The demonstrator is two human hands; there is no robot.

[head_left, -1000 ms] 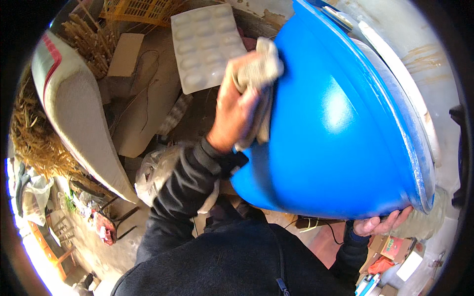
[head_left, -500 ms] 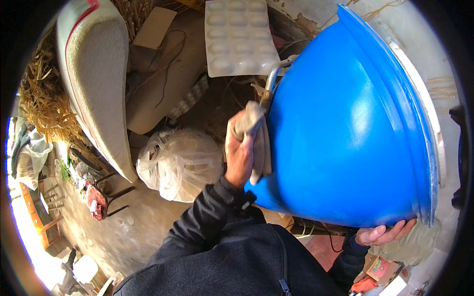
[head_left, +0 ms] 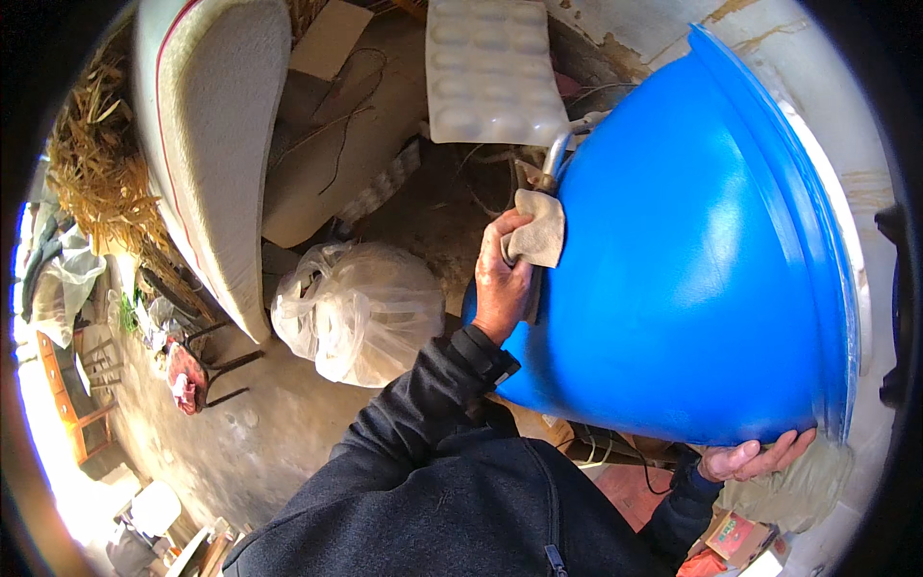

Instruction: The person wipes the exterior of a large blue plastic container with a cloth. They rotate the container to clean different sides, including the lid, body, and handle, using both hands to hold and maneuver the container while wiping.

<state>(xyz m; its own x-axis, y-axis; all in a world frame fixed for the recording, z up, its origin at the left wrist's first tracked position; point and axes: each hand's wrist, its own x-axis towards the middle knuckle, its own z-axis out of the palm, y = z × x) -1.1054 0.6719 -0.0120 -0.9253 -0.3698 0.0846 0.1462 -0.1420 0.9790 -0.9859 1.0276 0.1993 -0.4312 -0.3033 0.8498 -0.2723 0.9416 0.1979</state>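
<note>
The left hand [head_left: 502, 284] is closed around a beige cloth [head_left: 538, 229] and presses it flat on the outer wall of the big blue tub [head_left: 702, 279], near its narrow bottom end. The right hand [head_left: 755, 460] curls its fingers around the tub's wide rim at the lower right. The tub lies tilted on its side, its axis running from the left hand across to the rim, with a clear bag [head_left: 361, 310] on the floor [head_left: 250, 433] just left.

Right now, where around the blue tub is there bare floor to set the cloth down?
Bare concrete floor shows below the tied clear plastic bag, left of the dark sleeve. A smaller dirt patch lies between that bag and the big blue plastic tub. Upper left is crowded: white foam board, straw, cardboard.
</note>
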